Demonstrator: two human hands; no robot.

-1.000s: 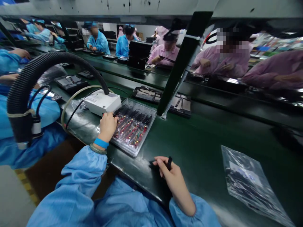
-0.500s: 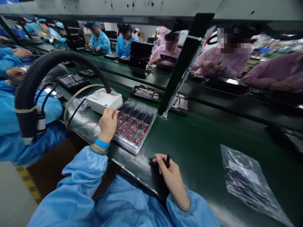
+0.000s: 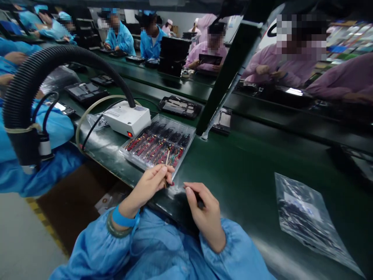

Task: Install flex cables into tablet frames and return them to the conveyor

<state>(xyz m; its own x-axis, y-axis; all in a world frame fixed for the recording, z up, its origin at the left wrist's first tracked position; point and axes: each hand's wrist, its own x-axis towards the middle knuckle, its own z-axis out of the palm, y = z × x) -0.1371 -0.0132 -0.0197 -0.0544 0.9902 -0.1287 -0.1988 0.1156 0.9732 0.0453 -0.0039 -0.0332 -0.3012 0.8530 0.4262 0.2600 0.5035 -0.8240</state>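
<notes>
My left hand is closed in a pinch over the near edge of a clear plastic tray. A small thin part with a pale strip sticks up from its fingertips, and a dark red end shows below them. Just to the right, my right hand has its thumb and forefinger drawn together with the other fingers curled. Something dark shows within its curled fingers, too hidden to name. Sorted in the tray's compartments lie many small red and multicoloured parts, with black ones behind.
A white box with a lit red switch and a thick black hose stands behind the tray. A clear bag of dark parts lies at right. A slanted dark post rises beyond the tray. Co-workers sit opposite and at left.
My left hand has come from the tray's left side toward my right hand, and now holds the small thin part. My right hand's fingers have drawn closer together. The view has tilted down slightly.
</notes>
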